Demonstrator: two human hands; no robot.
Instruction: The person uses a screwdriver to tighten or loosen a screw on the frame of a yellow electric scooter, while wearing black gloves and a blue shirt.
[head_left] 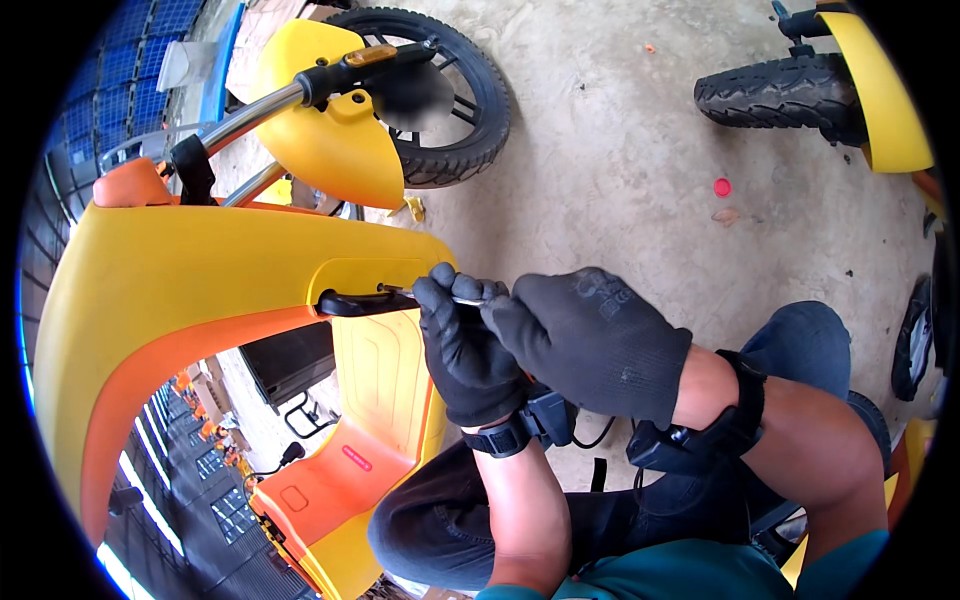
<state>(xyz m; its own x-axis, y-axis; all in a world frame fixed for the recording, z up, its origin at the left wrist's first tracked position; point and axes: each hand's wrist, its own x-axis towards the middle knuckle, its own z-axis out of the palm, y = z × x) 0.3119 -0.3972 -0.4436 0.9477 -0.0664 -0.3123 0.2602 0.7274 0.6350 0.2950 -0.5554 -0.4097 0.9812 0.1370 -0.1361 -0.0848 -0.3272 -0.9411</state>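
Note:
Both my hands wear dark grey work gloves and meet at the edge of a yellow scooter panel [250,248]. My left hand [462,345] is closed around the slim metal shaft of a driver tool [467,301]. The shaft's tip reaches a small dark hole or screw in the panel. My right hand [590,340] is closed at the tool's rear end, pressed close to the left fingers; whatever handle it has is hidden in the glove. Just beside the tip, a black curved handle-like piece [365,303] sits along the panel's lower edge.
The scooter's front wheel [490,110] with its yellow fender [320,110] is at the upper left. Another vehicle's black tyre [775,95] stands at the upper right. A red cap [722,187] lies on the concrete floor [600,150]. An orange-yellow inner panel [375,390] is below the hands' left.

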